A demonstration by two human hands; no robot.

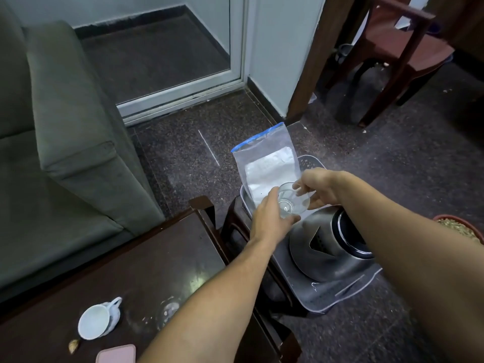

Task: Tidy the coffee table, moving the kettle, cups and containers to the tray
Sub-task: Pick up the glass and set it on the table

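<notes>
1. Glass cup (pixel 292 201), clear and tilted, held over the tray (pixel 348 290) between bag and kettle; can't tell if it touches anything below.
2. Left hand (pixel 271 221) grips the cup from the near-left side, fingers wrapped under its rim.
3. Right hand (pixel 318 188) pinches the cup's far rim, thumb and fingers closed on the glass.
4. Kettle (pixel 327 247), steel with a dark lid ring, sits on the tray, partly covered by the right forearm.
5. Bag (pixel 267 166), clear zip type with a blue seal and white contents, stands upright at the tray's far end.
6. The tray is grey and rests on a dark stool (pixel 235 226) just beside the table.
7. Table (pixel 131 279), dark wood with a glossy top, at lower left.
8. White teacup (pixel 98 320) lies on its side on the table, handle pointing up-right.
9. Another clear glass (pixel 169 310) stands on the table near the left forearm, blurry.
10. Pink phone (pixel 116 355) at the table's near edge; a small tan object (pixel 73 345) just left of it, can't identify.
11. Green sofa (pixel 65 127) on the left, brown chair (pixel 400 48) at top right.
</notes>
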